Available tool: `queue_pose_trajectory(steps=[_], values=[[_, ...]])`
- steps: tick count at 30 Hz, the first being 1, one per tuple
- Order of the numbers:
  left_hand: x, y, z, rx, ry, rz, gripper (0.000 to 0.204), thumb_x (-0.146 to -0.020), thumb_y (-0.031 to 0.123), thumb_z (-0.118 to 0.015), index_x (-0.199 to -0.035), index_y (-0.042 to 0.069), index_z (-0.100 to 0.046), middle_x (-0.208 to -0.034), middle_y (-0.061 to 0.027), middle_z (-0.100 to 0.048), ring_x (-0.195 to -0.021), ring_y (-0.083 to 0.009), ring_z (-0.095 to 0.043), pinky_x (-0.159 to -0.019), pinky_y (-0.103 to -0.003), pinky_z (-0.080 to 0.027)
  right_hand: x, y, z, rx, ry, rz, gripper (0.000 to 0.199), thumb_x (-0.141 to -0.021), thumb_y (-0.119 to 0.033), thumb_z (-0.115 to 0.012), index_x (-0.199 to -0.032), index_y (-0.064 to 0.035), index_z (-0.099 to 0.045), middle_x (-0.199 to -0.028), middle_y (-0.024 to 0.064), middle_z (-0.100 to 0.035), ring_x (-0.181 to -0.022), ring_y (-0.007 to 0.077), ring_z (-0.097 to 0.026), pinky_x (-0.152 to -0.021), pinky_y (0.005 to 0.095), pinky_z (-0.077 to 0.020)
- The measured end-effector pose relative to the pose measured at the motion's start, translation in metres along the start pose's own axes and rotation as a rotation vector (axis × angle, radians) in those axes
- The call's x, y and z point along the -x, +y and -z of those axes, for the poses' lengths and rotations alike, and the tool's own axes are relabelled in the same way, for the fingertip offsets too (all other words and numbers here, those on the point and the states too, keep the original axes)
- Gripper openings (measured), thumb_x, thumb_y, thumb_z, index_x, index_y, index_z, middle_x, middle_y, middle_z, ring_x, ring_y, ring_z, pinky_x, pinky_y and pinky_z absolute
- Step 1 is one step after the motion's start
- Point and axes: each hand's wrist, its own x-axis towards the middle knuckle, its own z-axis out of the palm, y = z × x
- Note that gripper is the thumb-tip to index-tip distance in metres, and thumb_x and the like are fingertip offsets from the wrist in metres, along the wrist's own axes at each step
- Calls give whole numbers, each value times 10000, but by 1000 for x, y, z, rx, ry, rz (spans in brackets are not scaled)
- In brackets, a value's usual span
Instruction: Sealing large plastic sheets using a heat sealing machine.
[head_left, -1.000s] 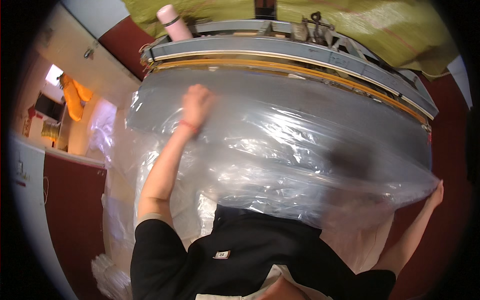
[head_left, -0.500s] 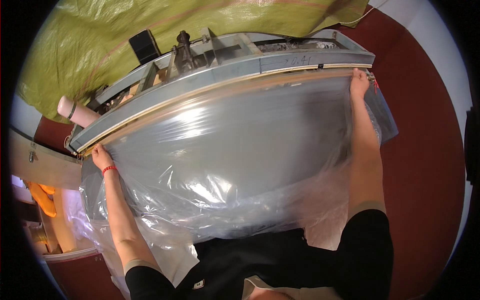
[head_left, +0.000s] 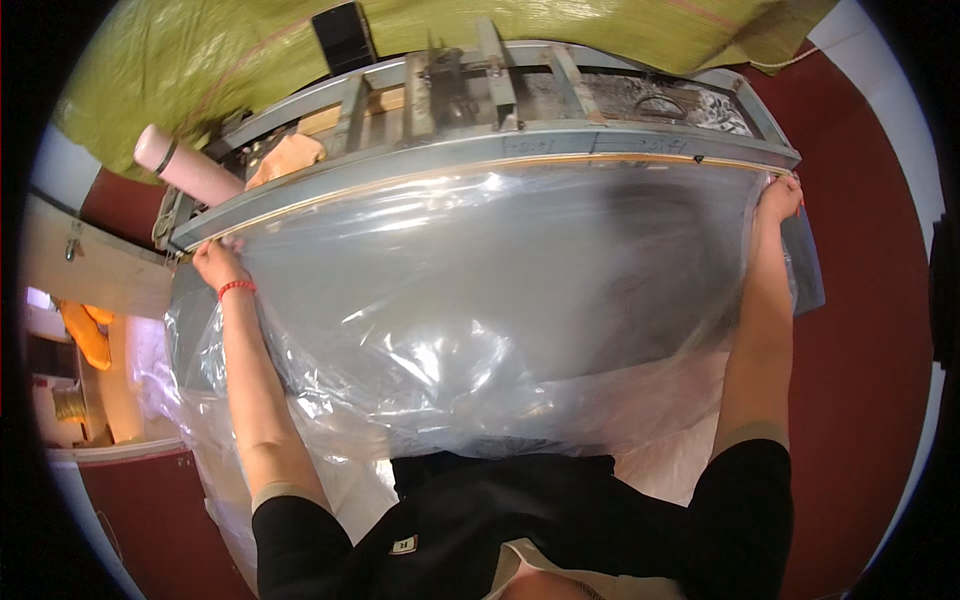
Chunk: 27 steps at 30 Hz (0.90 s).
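A large clear plastic sheet (head_left: 480, 300) lies spread over a grey table, reaching a long grey metal bar (head_left: 480, 160) with a thin orange strip along its near side. My left hand (head_left: 218, 262), with a red band at the wrist, pinches the sheet's far left corner at the bar. At the far right corner my right hand (head_left: 780, 196) grips the sheet's edge against the end of the bar. Both arms are stretched out, and the sheet is pulled wide between them. Its near part hangs crumpled against my body.
Behind the bar sits a grey metal machine frame (head_left: 480, 80) with brackets and a dark tray. A pink cylinder-shaped bottle (head_left: 185, 165) lies at its left end. Yellow-green woven sheeting (head_left: 250, 60) covers the background. Dark red floor (head_left: 860, 350) runs along the right.
My view has swung right and levelled. Both hands moved out to the sheet's far corners, the left from the middle of the sheet, the right from its near right edge.
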Motion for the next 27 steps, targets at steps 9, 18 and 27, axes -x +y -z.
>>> queue_pose_trajectory(steps=[9, 18, 27], values=[[60, 91, 37, -58, -578, -184, 69, -790, 26, -506, -818, 67, -457, -713, 7, -473, -623, -71, -476, -623, -219, -435, 171, -192, -46, 183, -410, 668, 157, -758, -141, -582, -870, -33, -561, -883, 94, -563, -863, 235, -517, -772, 329, -392], [74, 101, 130, -53, -249, -294, 127, -794, 83, -577, -880, 41, -494, -842, 3, -520, -791, -69, -481, -718, -196, -390, 374, -268, -23, 10, -1866, 52, 177, -775, -209, -592, -786, -37, -552, -733, 8, -546, -714, 103, -499, -645, 246, -388], [173, 98, 145, -1159, -874, -672, 500, -725, 296, -627, -1161, 94, -488, -1277, -144, -382, -1212, -355, -290, -970, -404, -264, 122, -117, 91, 593, -873, 337, 230, -730, -208, -636, -790, 14, -627, -723, 97, -629, -675, 132, -558, -632, 275, -424]])
